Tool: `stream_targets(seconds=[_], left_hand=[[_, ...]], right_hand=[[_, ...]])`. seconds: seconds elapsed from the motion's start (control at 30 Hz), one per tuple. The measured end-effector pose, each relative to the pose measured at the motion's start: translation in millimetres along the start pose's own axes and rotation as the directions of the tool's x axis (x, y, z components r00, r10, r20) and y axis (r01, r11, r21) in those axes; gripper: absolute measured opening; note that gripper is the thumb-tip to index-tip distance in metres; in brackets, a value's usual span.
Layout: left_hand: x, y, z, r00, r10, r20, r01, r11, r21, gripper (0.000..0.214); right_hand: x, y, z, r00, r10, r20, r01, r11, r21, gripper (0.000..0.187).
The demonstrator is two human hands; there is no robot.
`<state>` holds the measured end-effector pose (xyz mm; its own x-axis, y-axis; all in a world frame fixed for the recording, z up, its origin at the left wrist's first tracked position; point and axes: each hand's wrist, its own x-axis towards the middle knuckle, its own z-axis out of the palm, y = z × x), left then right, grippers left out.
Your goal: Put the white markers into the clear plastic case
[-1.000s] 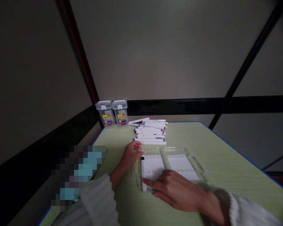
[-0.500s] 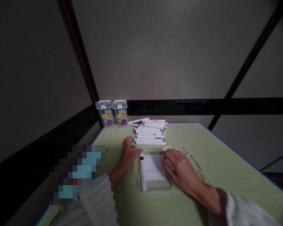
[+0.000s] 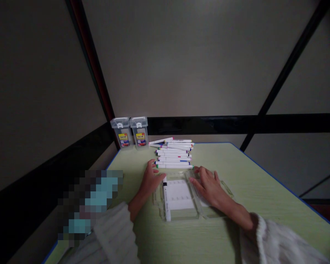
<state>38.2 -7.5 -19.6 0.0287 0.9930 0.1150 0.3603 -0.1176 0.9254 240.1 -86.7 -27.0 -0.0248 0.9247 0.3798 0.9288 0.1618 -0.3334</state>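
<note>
Left hand (image 3: 151, 179) and right hand (image 3: 212, 187) both loosely spread; one marker (image 3: 166, 200) in one clear case (image 3: 183, 218), two boxes (image 3: 139, 134) beyond.

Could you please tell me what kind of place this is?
Probably a writing or craft corner in a room, perhaps at home: a pale green table by a panelled wall, bearing white markers and two lidded boxes.

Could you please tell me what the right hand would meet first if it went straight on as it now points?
Most likely the green-ended white marker just beyond the right hand, at its right end, though depth is hard to judge.
</note>
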Motion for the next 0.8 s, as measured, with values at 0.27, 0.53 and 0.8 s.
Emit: stream_targets(seconds=[0.27, 0.53, 0.8], left_hand=[[-0.9, -0.7, 1.8, 1.0, 0.011, 0.001, -0.011, 1.0, -0.016, 0.06], [0.2, -0.5, 3.1, 1.0, 0.022, -0.019, -0.022, 1.0, -0.009, 0.055], [1.0, 2.8, 2.3, 1.0, -0.024, -0.017, 0.022, 0.995, -0.101, 0.047]], right_hand=[[0.3, 0.4, -1.9, 0.999, -0.033, 0.04, 0.032, 0.999, 0.027, 0.026], [0.0, -1.2, -1.5, 0.998, -0.048, 0.044, 0.046, 0.998, 0.032, 0.029], [3.6, 1.5, -1.4, 0.998, -0.053, 0.044, 0.05, 0.997, 0.066, 0.031]])
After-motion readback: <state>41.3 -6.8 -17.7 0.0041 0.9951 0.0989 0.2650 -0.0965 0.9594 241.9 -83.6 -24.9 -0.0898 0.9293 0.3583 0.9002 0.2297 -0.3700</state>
